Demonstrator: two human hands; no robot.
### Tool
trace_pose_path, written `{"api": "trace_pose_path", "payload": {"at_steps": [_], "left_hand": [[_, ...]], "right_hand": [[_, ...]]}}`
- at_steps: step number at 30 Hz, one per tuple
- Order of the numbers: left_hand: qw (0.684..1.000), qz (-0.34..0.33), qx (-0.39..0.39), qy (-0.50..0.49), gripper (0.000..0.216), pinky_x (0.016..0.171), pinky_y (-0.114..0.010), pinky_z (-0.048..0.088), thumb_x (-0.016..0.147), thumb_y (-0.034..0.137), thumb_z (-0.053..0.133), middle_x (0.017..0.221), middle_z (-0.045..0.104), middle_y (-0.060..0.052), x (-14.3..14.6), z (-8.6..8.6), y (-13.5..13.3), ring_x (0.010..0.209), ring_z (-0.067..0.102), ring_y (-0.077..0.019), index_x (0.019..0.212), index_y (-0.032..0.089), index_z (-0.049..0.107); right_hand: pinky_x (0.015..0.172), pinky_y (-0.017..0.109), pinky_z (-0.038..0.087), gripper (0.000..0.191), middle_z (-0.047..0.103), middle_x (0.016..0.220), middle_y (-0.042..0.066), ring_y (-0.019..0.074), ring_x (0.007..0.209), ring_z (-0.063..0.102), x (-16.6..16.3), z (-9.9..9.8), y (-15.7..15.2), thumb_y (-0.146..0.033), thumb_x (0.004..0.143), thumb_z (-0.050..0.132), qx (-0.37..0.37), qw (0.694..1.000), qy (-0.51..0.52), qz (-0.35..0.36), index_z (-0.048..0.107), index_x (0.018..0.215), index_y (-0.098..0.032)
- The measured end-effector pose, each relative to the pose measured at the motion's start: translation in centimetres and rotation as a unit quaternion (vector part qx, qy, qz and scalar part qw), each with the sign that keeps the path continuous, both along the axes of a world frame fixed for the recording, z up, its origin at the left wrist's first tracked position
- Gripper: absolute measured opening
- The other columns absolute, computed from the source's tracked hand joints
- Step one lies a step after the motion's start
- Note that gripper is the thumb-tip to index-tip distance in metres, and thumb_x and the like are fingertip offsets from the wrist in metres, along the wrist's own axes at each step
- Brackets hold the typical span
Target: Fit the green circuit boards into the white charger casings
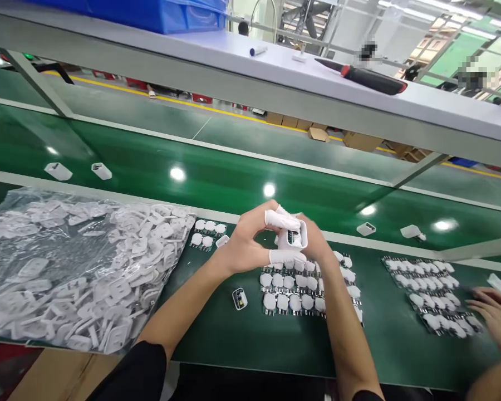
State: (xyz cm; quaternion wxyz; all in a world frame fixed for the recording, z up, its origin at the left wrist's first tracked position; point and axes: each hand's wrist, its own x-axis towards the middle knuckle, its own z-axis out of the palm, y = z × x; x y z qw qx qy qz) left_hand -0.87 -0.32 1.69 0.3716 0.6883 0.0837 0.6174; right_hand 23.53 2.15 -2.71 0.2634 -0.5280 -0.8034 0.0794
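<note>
A white box-shaped plastic housing (299,240) with an open end showing a circuit board inside is up above the green bench. My left hand (254,236), with white finger covers on its thumb and fingers, grips it from the left. Against its right side is my right hand (315,236), closed on it, the fingers mostly hidden behind. Below lie rows of circuit boards with round white pads (294,302). A smaller white housing (239,299) with parts inside lies on the bench, left of these rows.
A clear bag of white plastic pieces (121,278) covers the bench's left side. At the right, a co-worker's hands (495,312) are beside more boards (426,284). Overhead, a shelf (234,61) holds a blue bin (192,16) and a black-handled knife (371,78).
</note>
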Motion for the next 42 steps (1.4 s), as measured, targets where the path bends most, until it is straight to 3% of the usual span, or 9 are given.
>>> {"api": "trace_pose_path", "payload": {"at_steps": [4, 6, 9, 13, 18, 24, 29, 37, 42], "left_hand": [[0.995, 0.05, -0.017, 0.08, 0.048, 0.067, -0.026, 0.062, 0.08, 0.02, 0.102, 0.1, 0.073, -0.002, 0.2, -0.2, -0.2, 0.082, 0.07, -0.0145, 0.123, 0.028, 0.083], [0.991, 0.066, -0.042, 0.11, 0.044, 0.069, -0.027, 0.061, 0.082, 0.015, 0.097, 0.1, 0.073, -0.002, 0.5, -0.3, -0.3, 0.081, 0.069, -0.0142, 0.122, 0.028, 0.083], [0.989, 0.074, -0.053, 0.12, 0.043, 0.068, -0.025, 0.059, 0.081, 0.008, 0.092, 0.099, 0.074, -0.002, 0.8, -0.5, -0.5, 0.08, 0.066, -0.0136, 0.118, 0.028, 0.085], [0.988, 0.065, -0.069, 0.119, 0.05, 0.066, -0.027, 0.058, 0.075, 0.004, 0.089, 0.095, 0.074, -0.002, 0.9, -0.4, -0.5, 0.077, 0.065, -0.0146, 0.118, 0.029, 0.088], [0.99, 0.088, -0.044, 0.096, 0.044, 0.064, -0.029, 0.059, 0.071, 0.006, 0.094, 0.09, 0.077, -0.002, 0.6, -0.1, -0.4, 0.07, 0.068, -0.0146, 0.11, 0.026, 0.089], [0.988, 0.093, 0.023, 0.124, 0.04, 0.068, -0.029, 0.064, 0.079, 0.009, 0.092, 0.092, 0.078, -0.002, 0.0, -0.2, -0.3, 0.072, 0.073, -0.0157, 0.114, 0.028, 0.088], [0.986, 0.103, 0.011, 0.134, 0.04, 0.068, -0.03, 0.065, 0.077, 0.022, 0.102, 0.099, 0.08, -0.006, -0.2, -0.5, -0.1, 0.076, 0.075, -0.0175, 0.115, 0.028, 0.088], [0.986, 0.09, 0.04, 0.132, 0.057, 0.064, -0.029, 0.063, 0.075, 0.015, 0.102, 0.106, 0.081, -0.008, -0.4, -1.0, 0.0, 0.075, 0.075, -0.0175, 0.127, 0.032, 0.089], [0.983, 0.116, 0.079, 0.117, 0.057, 0.064, -0.028, 0.062, 0.078, 0.012, 0.098, 0.099, 0.079, -0.005, -0.2, -1.0, 0.2, 0.073, 0.074, -0.0163, 0.131, 0.031, 0.086]], "right_hand": [[0.102, 0.053, 0.066, 0.019, 0.082, 0.12, 0.008, 0.0289, 0.113, 0.078, 1.6, 2.2, -2.5, -0.037, 0.11, 0.072, 0.143, 0.982, 0.12, -0.032, 0.075, 0.127, -0.029], [0.081, 0.046, 0.067, 0.025, 0.082, 0.107, 0.004, 0.0265, 0.096, 0.078, 1.4, 3.6, -4.7, -0.025, 0.101, 0.082, 0.264, 0.939, 0.217, 0.047, 0.079, 0.125, -0.034], [0.068, 0.043, 0.064, 0.05, 0.082, 0.109, 0.005, 0.025, 0.089, 0.075, 0.2, 4.4, -7.2, -0.013, 0.092, 0.089, 0.321, 0.923, 0.184, 0.109, 0.081, 0.135, -0.039], [0.072, 0.046, 0.066, 0.058, 0.083, 0.116, 0.004, 0.0258, 0.093, 0.075, -0.7, 3.9, -7.7, -0.014, 0.089, 0.092, 0.36, 0.921, 0.119, 0.095, 0.079, 0.137, -0.045], [0.071, 0.045, 0.066, 0.055, 0.083, 0.109, 0.005, 0.026, 0.091, 0.074, -1.0, 4.4, -7.4, -0.015, 0.09, 0.093, 0.368, 0.918, 0.112, 0.096, 0.08, 0.137, -0.04], [0.072, 0.045, 0.063, 0.046, 0.082, 0.108, 0.006, 0.0263, 0.095, 0.074, -1.7, 5.1, -8.1, -0.013, 0.092, 0.091, 0.301, 0.939, 0.124, 0.106, 0.08, 0.132, -0.031], [0.07, 0.046, 0.061, 0.054, 0.082, 0.108, 0.005, 0.0256, 0.089, 0.072, -1.7, 5.0, -8.3, -0.01, 0.09, 0.091, 0.293, 0.938, 0.157, 0.098, 0.077, 0.138, -0.033], [0.076, 0.046, 0.061, 0.038, 0.081, 0.11, 0.005, 0.026, 0.094, 0.073, -1.6, 5.9, -8.3, -0.013, 0.095, 0.088, 0.264, 0.951, 0.113, 0.115, 0.079, 0.126, -0.033], [0.076, 0.045, 0.062, 0.045, 0.081, 0.102, 0.003, 0.024, 0.087, 0.071, -1.9, 6.0, -8.2, -0.008, 0.092, 0.087, 0.285, 0.943, 0.133, 0.108, 0.077, 0.128, -0.033]]}}
